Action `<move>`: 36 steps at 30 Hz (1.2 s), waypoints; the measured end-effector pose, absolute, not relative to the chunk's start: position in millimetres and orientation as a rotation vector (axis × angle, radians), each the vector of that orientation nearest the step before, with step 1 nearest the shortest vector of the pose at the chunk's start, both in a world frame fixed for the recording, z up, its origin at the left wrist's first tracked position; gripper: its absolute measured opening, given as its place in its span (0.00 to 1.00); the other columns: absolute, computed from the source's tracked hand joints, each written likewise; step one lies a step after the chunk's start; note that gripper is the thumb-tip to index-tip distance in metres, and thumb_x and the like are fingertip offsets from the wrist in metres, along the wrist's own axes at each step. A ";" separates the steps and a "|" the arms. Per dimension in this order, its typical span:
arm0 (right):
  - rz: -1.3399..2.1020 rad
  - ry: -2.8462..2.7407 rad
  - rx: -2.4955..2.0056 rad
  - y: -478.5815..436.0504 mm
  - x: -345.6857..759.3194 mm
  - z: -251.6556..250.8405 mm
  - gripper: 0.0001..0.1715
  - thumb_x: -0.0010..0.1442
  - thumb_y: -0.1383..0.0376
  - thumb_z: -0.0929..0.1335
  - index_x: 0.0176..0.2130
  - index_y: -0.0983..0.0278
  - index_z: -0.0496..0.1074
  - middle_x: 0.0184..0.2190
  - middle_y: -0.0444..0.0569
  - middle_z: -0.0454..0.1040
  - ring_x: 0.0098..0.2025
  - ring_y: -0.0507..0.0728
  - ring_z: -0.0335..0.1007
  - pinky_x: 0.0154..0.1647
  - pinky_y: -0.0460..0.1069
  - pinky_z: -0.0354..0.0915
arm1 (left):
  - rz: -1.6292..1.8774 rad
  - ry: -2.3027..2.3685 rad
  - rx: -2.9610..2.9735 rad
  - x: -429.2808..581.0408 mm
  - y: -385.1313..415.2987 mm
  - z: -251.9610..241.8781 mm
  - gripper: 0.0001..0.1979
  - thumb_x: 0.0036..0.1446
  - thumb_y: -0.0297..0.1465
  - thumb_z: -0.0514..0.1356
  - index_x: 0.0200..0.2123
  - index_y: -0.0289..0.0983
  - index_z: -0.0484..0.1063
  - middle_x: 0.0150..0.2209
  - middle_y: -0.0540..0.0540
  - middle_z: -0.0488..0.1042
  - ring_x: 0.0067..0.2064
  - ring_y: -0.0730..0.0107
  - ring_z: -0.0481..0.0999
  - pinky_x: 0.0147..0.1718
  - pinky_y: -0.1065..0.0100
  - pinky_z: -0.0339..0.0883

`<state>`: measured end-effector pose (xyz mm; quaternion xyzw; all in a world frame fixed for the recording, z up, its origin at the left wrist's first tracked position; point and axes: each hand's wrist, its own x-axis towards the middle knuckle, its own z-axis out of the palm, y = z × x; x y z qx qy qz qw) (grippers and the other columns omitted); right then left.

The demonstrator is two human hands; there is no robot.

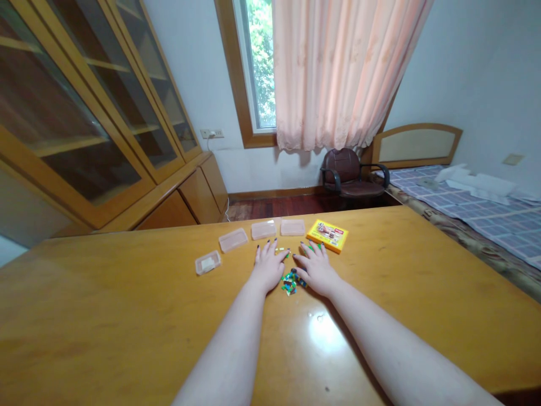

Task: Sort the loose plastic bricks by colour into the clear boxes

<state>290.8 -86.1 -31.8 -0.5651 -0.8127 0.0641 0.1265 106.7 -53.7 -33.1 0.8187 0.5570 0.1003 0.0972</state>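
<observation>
Both arms reach forward over the wooden table (203,332). My left hand (269,269) is palm down with its fingers spread, beside a small pile of coloured building bricks (289,283). On the pile's other side, my right hand (318,270) lies palm down, fingers apart, its thumb side close to the bricks. The pieces are green, blue, yellow and dark. A few pale bricks (281,249) sit between the fingertips of the two hands, and some green bricks (313,246) show at the right fingers. What lies under the palms is hidden.
Several clear plastic boxes stand in an arc beyond my hands, among them a box with something white inside (208,263). A yellow box with a printed picture (328,235) lies behind my right hand. Past the table are a chair (347,175), a bed (477,197) and a glass-fronted cabinet (147,101).
</observation>
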 end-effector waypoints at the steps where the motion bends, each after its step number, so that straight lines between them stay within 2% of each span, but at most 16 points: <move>1: 0.175 -2.348 -1.657 -85.6 290.6 -32.3 0.29 0.63 0.48 0.58 0.57 0.58 0.65 0.63 0.55 0.54 0.66 0.68 0.38 0.63 0.66 0.31 | 0.297 1.662 2.416 106.8 -53.7 -33.2 0.24 0.56 0.29 0.52 0.57 0.49 0.65 0.65 0.45 0.52 0.66 0.51 0.48 0.62 0.44 0.36; 11: 0.277 -2.426 -1.628 -79.3 287.1 -35.7 0.29 0.63 0.47 0.57 0.60 0.50 0.59 0.67 0.52 0.45 0.67 0.70 0.36 0.62 0.68 0.32 | 0.334 1.756 2.393 108.7 -53.3 -32.3 0.22 0.55 0.29 0.54 0.53 0.48 0.69 0.63 0.44 0.58 0.65 0.52 0.51 0.62 0.47 0.39; 18: 0.175 -2.345 -1.675 -79.3 292.1 -35.5 0.25 0.63 0.49 0.59 0.55 0.51 0.67 0.64 0.52 0.52 0.66 0.69 0.37 0.62 0.67 0.31 | 0.348 1.756 2.428 105.6 -54.2 -32.5 0.21 0.55 0.29 0.55 0.52 0.47 0.71 0.61 0.44 0.61 0.64 0.52 0.53 0.62 0.47 0.41; 21: 0.160 -2.361 -1.634 -80.4 291.9 -35.0 0.27 0.63 0.49 0.59 0.58 0.53 0.63 0.65 0.53 0.50 0.67 0.68 0.36 0.62 0.67 0.31 | 0.351 1.766 2.419 104.7 -54.7 -31.6 0.20 0.55 0.28 0.54 0.51 0.46 0.71 0.61 0.43 0.61 0.64 0.52 0.53 0.62 0.46 0.42; 26: 0.219 -2.456 -1.563 -81.9 284.5 -35.5 0.31 0.61 0.47 0.60 0.61 0.50 0.57 0.67 0.54 0.45 0.67 0.70 0.36 0.61 0.69 0.32 | 0.377 1.771 2.427 106.1 -54.3 -30.5 0.18 0.56 0.27 0.53 0.48 0.44 0.74 0.59 0.42 0.65 0.63 0.52 0.56 0.61 0.46 0.45; 31: 0.238 -2.467 -1.601 -81.2 282.0 -34.0 0.30 0.61 0.46 0.59 0.61 0.48 0.58 0.67 0.53 0.45 0.67 0.71 0.36 0.61 0.69 0.31 | 0.416 1.770 2.470 106.9 -55.5 -31.0 0.17 0.55 0.26 0.54 0.45 0.44 0.76 0.56 0.43 0.68 0.61 0.54 0.58 0.61 0.46 0.46; 36: 0.160 -2.411 -1.624 -82.4 284.7 -32.7 0.28 0.62 0.47 0.58 0.58 0.51 0.63 0.65 0.53 0.50 0.66 0.70 0.37 0.62 0.68 0.32 | 0.416 1.748 2.499 106.4 -56.5 -31.1 0.17 0.54 0.26 0.54 0.44 0.43 0.76 0.55 0.43 0.70 0.61 0.53 0.60 0.60 0.46 0.48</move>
